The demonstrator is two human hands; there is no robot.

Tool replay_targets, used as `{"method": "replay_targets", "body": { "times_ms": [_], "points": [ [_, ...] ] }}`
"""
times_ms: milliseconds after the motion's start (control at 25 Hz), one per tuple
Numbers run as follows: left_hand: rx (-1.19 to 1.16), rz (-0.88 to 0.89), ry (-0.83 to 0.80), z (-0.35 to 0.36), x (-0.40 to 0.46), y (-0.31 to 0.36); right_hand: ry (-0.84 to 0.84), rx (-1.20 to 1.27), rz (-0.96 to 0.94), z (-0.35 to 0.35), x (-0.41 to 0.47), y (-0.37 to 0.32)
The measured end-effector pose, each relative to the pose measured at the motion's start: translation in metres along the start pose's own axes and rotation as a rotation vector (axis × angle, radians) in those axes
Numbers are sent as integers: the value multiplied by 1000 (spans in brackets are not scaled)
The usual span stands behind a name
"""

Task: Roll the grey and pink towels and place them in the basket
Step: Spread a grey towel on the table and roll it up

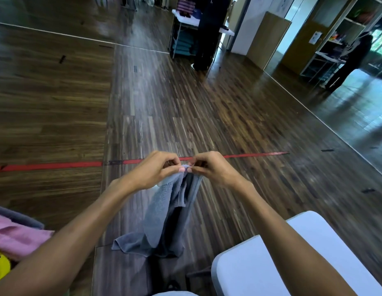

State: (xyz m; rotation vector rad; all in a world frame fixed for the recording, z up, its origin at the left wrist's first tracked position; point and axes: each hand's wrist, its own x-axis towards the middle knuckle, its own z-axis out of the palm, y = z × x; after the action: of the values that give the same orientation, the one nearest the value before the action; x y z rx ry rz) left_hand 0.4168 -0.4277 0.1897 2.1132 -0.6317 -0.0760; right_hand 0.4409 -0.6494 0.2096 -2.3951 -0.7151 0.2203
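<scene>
Grey towel (164, 210) pinched at its top edge by left hand (158, 169) and right hand (209, 167), fingertips together, hanging above the wooden floor (185, 103). Pink towel (17, 238) heaped at far left beside something yellow (0, 265); container there not discernible.

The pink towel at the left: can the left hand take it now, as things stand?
Probably not yet. The left hand and right hand both pinch the grey towel. Nothing blocks the pink towel; the hand must let go first.
</scene>
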Motion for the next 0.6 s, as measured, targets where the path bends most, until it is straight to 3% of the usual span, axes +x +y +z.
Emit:
{"method": "replay_targets", "body": {
  "times_ms": [200, 600],
  "points": [
    [-44, -95, -116, 3, -15, -16, 73, -111, 19, -16, -7, 12],
    [74, -198, 40, 3, -21, -29, 2, -213, 227, -11, -35, 45]
  ]
}}
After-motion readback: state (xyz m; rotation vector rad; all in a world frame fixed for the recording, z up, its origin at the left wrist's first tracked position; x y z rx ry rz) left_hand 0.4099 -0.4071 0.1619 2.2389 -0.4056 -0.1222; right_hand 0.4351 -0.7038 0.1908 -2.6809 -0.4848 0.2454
